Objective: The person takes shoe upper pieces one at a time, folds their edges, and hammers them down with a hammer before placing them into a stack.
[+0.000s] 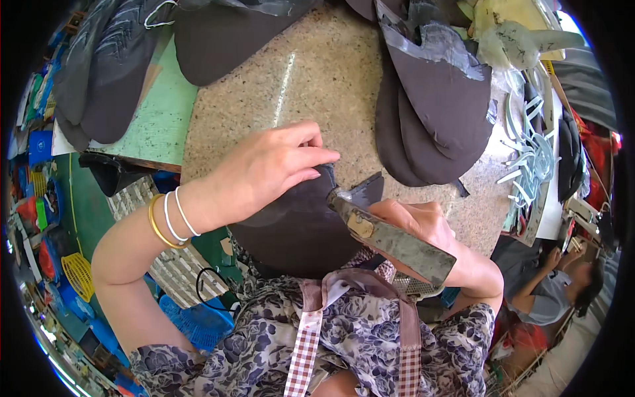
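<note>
My left hand reaches across a dark brown, rounded shoe piece at the table's near edge. Its thumb and forefinger are closed at the upper edge of that piece; the exact pinch is partly hidden. In my right hand is a hammer-like tool with a broad, worn grey handle and a patch of bare wood. The tool's dark narrow end lies close to my left fingertips. Beside it a small dark flap sticks up. My right fingers are mostly behind the handle.
The speckled tabletop carries overlapping dark shoe pieces at right, and more at far left on a green board. Pale blue straps hang at the right edge. Another person sits at right. A blue basket stands below.
</note>
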The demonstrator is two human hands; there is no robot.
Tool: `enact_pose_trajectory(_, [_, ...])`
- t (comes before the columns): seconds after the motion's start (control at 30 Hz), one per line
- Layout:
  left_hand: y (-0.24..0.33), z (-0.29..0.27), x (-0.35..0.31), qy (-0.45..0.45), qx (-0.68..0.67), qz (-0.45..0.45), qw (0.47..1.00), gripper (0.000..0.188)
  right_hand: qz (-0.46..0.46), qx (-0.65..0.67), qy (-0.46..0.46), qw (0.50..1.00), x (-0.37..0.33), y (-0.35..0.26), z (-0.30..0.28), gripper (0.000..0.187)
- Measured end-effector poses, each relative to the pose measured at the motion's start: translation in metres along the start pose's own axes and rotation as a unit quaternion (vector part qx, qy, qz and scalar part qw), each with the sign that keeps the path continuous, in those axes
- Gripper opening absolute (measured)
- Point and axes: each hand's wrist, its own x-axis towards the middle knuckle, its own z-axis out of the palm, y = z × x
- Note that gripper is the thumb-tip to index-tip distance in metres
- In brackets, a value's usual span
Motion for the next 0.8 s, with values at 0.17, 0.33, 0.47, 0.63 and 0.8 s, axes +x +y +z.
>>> enact_pose_trajectory(0.17, [-0.011,-0.005,0.007,0.010,0.038,0.038,0.999,0.024,0.031,0.014,-0.013,0.999,0.009,0.006,0.001,0.031])
enact_pose_trajectory(0.33, [-0.013,-0.012,0.013,-0.014,0.033,0.046,0.998,0.022,0.038,0.052,0.004,0.998,0.006,0.008,-0.005,0.034])
enact_pose_trajectory(0.47, [-0.021,-0.011,0.010,0.001,0.080,0.129,0.988,0.025,0.084,0.058,0.038,0.994,0.013,0.004,-0.009,0.027])
enact_pose_trajectory(0.63, [-0.031,-0.008,0.008,0.034,0.123,0.268,0.955,0.032,0.116,0.039,0.048,0.991,0.018,0.005,-0.012,0.022])
enact_pose_trajectory(0.8, [-0.030,-0.009,0.007,0.022,0.132,0.289,0.948,0.034,0.104,-0.011,0.041,0.994,0.025,0.001,-0.015,0.025])
